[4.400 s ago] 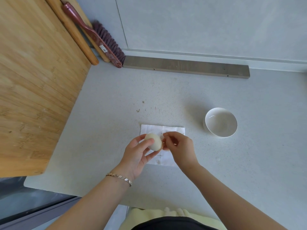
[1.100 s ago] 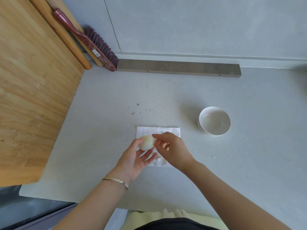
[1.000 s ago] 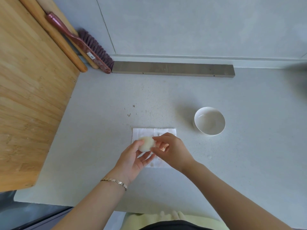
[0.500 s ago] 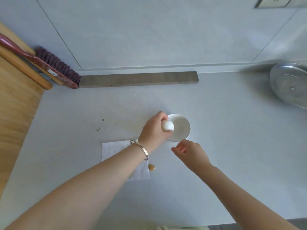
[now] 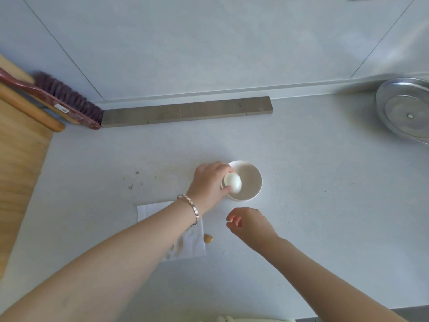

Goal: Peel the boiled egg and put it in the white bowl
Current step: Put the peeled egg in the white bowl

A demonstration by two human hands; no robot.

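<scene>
White bowl [image 5: 251, 182] sits mid-counter, upright, on the pale grey counter [image 5: 325, 205]. Inside it nothing but the peeled egg [image 5: 232, 182], which shows smooth and white over the bowl's left half, at or just below rim level; can't tell if it touches the bowl's inner wall yet.

Left hand [image 5: 209, 182] reaches in from the left, arm stretched across the napkin [image 5: 190, 242]. Fingers curl round the egg, thumb under and fingertips over the top, so the hand is closed on it, gripping. Knuckles overlap the bowl's left rim. A metal bracelet [image 5: 191, 209] is on that wrist.

Right hand [image 5: 248, 225] hovers near the bowl's front edge, apart from it, not touching bowl or egg. Fingers loosely bent, part open, thumb and forefinger tips close together; looks empty, though a bit of shell between the fingertips can't be ruled out.

Napkin lies flat on the counter, front-left of the bowl, w/ brownish shell bits on it. One brown shell piece [image 5: 208, 238] sits just off its right edge, on bare counter.

Far right, a metal lid [image 5: 406, 110] rests on the counter, cut by the frame edge. At the back wall, a grey wooden strip [image 5: 185, 111]; left of it a hand brush [image 5: 67, 101] w/ dark bristles. A wooden board [image 5: 18, 170] fills the left side.
</scene>
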